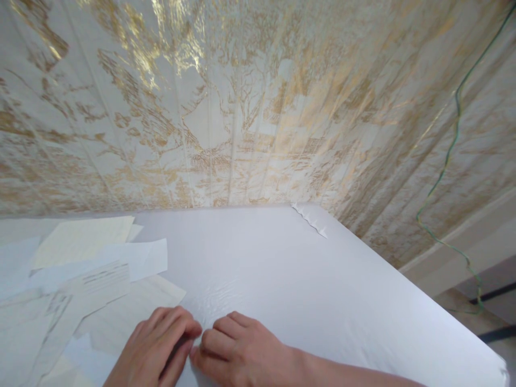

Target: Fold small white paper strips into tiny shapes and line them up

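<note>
My left hand (157, 344) and my right hand (242, 349) are close together near the front of the white tabletop (266, 258). The left fingers are bent and pressed side by side, with the thumb tucked below them. On the right hand the fingers curl under toward the thumb, almost touching the left fingertips. Whatever lies between the fingertips, if anything, is hidden. Beside the left hand is a spread of loose papers (107, 287), some cream and some white, a few with printed lines.
A narrow white strip with a jagged edge (309, 220) lies near the far corner. Behind the table rises a wall with gold-patterned covering (209, 118). At the right, a green wire (447, 156) hangs down past the table's edge.
</note>
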The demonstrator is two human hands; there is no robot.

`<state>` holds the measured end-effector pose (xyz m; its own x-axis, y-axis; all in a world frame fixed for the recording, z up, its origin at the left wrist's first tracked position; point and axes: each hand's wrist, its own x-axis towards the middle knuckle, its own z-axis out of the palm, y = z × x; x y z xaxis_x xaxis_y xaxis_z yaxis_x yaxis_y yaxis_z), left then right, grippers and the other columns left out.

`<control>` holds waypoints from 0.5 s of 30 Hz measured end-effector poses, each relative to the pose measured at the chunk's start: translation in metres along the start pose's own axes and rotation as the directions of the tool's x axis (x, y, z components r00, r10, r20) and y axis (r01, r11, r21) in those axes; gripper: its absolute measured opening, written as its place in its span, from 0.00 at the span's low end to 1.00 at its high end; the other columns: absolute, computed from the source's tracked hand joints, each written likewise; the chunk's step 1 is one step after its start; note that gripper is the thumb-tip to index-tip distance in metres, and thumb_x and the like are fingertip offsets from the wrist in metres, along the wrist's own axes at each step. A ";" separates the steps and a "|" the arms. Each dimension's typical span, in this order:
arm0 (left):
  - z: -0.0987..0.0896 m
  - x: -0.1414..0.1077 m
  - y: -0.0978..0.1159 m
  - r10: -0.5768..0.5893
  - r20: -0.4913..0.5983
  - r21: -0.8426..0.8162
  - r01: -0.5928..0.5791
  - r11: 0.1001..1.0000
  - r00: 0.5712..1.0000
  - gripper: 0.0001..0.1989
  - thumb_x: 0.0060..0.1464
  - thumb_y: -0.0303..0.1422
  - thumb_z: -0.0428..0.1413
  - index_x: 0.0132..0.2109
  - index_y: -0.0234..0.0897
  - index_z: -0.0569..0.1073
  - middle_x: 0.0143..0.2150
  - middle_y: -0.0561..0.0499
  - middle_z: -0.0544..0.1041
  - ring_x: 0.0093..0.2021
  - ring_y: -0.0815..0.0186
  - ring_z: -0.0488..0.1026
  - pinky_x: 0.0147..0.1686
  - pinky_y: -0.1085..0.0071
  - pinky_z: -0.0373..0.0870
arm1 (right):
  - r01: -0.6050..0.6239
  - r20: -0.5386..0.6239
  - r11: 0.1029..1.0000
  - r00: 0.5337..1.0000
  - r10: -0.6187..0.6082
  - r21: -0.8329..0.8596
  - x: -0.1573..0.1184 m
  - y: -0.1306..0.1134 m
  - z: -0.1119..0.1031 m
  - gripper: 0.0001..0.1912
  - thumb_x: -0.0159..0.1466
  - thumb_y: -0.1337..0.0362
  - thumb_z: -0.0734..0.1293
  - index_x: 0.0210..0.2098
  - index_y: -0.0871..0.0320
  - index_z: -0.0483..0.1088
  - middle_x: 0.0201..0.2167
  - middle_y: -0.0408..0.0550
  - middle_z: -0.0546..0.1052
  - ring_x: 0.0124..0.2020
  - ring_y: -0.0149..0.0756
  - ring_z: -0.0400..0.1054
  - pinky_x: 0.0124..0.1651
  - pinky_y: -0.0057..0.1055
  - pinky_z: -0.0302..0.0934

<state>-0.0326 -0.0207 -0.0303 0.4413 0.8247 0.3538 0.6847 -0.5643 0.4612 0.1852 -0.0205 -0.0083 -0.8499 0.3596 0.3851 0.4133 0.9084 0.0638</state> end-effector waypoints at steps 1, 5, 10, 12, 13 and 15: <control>0.000 0.000 0.001 -0.007 0.005 -0.001 0.007 1.000 1.000 0.04 0.62 0.36 0.52 0.38 0.47 0.71 0.36 0.55 0.75 0.39 0.60 0.72 0.38 0.66 0.70 | -0.006 0.001 1.000 1.000 0.006 -0.005 0.001 -0.001 0.001 0.07 0.70 0.64 0.65 0.44 0.62 0.68 0.36 0.44 0.73 0.33 0.35 0.61 0.34 0.34 0.57; -0.001 -0.001 0.004 -0.004 0.027 -0.002 0.004 1.000 1.000 0.05 0.62 0.36 0.52 0.37 0.46 0.71 0.36 0.56 0.75 0.38 0.61 0.72 0.38 0.67 0.70 | -0.007 0.049 1.000 0.999 0.007 -0.004 0.004 -0.001 0.000 0.05 0.70 0.64 0.65 0.42 0.61 0.68 0.35 0.45 0.72 0.33 0.35 0.62 0.33 0.34 0.56; 0.000 0.001 0.009 -0.026 0.008 -0.006 0.026 1.000 1.000 0.07 0.63 0.36 0.50 0.36 0.45 0.71 0.35 0.55 0.75 0.38 0.61 0.71 0.37 0.67 0.69 | 0.011 0.121 0.998 0.993 -0.019 0.064 0.001 0.003 -0.012 0.07 0.67 0.65 0.69 0.34 0.61 0.68 0.35 0.45 0.72 0.35 0.35 0.63 0.35 0.31 0.59; 0.000 0.002 0.011 -0.035 0.014 0.000 0.035 0.999 0.999 0.07 0.63 0.35 0.50 0.35 0.45 0.71 0.35 0.55 0.75 0.38 0.61 0.71 0.37 0.67 0.69 | 0.020 0.133 0.996 0.991 -0.032 0.089 -0.002 0.005 -0.015 0.07 0.67 0.65 0.69 0.34 0.61 0.68 0.35 0.45 0.73 0.35 0.35 0.63 0.34 0.31 0.60; -0.001 0.002 0.011 -0.035 0.012 0.003 0.035 0.999 0.999 0.08 0.63 0.35 0.50 0.35 0.45 0.71 0.34 0.55 0.75 0.37 0.61 0.71 0.37 0.67 0.69 | 0.023 0.137 0.995 0.990 -0.037 0.101 -0.004 0.005 -0.016 0.07 0.67 0.65 0.68 0.34 0.61 0.68 0.35 0.45 0.74 0.35 0.35 0.64 0.35 0.31 0.60; -0.002 0.001 0.010 -0.021 0.001 0.015 0.021 1.000 1.000 0.08 0.64 0.35 0.49 0.35 0.45 0.71 0.34 0.55 0.75 0.37 0.61 0.72 0.36 0.68 0.69 | 0.017 0.135 0.991 0.990 -0.035 0.133 -0.007 0.007 -0.017 0.05 0.68 0.66 0.67 0.36 0.62 0.69 0.37 0.47 0.75 0.37 0.35 0.66 0.38 0.30 0.62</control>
<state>-0.0259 -0.0255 -0.0239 0.4272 0.8366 0.3428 0.7028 -0.5458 0.4563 0.2001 -0.0203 0.0050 -0.9001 0.3530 0.2553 0.3516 0.9347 -0.0529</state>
